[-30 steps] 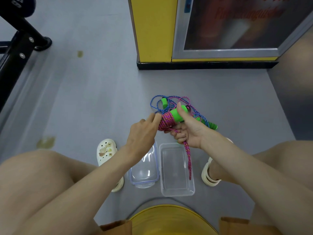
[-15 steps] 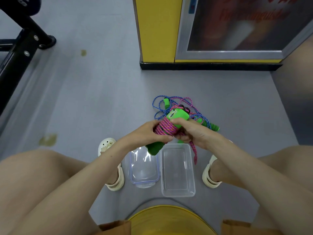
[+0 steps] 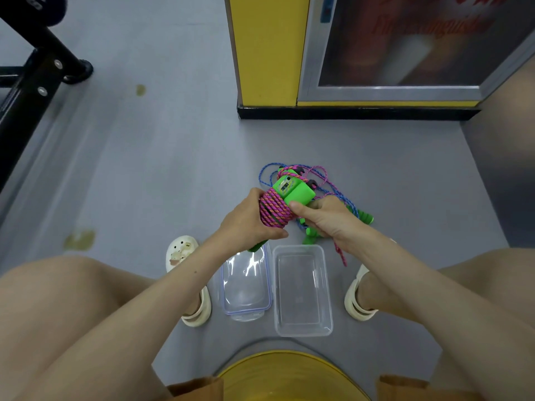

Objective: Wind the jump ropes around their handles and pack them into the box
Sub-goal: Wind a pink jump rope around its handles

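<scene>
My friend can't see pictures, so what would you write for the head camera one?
A person's left hand and right hand grip green handles wound with pink rope, near an open clear box and its lid on a grey floor. A blue rope lies tangled behind.

Visible are 1 pink jump rope (image 3: pixel 273 213), 1 blue jump rope (image 3: pixel 264 177), 1 clear box (image 3: pixel 328 290), 1 lid (image 3: pixel 246 287) and 2 sandals (image 3: pixel 180 251).

Yellow pillar (image 3: pixel 266 47) is standing on grey floor (image 3: pixel 173 169); metal-framed glass panel (image 3: pixel 405 44) sitting just right of pillar, black steel frame (image 3: pixel 29 94) standing well left of it.
</scene>
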`<state>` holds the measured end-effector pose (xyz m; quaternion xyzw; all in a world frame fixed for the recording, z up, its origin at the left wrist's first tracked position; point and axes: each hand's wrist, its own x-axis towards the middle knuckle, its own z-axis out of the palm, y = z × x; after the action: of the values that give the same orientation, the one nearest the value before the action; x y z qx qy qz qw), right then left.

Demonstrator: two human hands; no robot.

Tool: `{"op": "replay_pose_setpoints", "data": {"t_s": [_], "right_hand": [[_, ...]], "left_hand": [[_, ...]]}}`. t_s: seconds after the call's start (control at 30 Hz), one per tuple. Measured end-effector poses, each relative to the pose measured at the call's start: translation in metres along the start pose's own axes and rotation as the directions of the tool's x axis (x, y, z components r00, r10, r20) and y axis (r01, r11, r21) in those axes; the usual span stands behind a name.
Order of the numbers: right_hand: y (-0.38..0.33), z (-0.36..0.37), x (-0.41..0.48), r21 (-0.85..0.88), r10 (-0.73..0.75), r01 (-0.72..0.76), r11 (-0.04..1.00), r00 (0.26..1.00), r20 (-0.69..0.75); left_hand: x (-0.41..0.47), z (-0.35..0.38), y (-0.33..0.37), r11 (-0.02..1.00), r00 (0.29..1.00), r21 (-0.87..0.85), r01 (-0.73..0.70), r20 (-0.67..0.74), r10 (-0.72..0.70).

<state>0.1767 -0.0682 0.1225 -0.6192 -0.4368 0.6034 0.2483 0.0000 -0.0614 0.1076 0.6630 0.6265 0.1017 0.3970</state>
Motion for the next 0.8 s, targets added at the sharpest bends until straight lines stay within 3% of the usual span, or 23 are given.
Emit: {"op": "replay_pose_setpoints", "data": {"t_s": [0.13,0.27,0.5,0.7,0.8], "right_hand": [[0.004,0.004,0.003,-0.006,-0.05,0.05,0.999,0.998,-0.044],[0.011,0.008,0.009,-0.043,0.03,-0.032,0.999,0.999,-0.045],[0.005,0.012,0.007,0.211,0.328,-0.349,0.913,0.936,0.131],[-0.003,0.021,0.009,0.296,0.42,-0.474,0.829,0.878,0.231],[-0.003,0.025,0.01,0.331,0.446,-0.486,0.809,0.874,0.193]], "left_hand": [[-0.003,0.005,0.007,0.986,0.989,0.166,-0.009,-0.147,0.034],[-0.003,0.006,0.007,0.922,0.957,0.384,-0.038,-0.251,0.144],[-0.012,0.024,0.001,0.724,0.901,0.688,-0.054,-0.279,0.332],[-0.012,0.029,0.001,0.471,0.829,0.882,0.001,-0.264,0.492],[-0.009,0.029,0.002,0.417,0.798,0.909,-0.015,-0.24,0.553]]}}
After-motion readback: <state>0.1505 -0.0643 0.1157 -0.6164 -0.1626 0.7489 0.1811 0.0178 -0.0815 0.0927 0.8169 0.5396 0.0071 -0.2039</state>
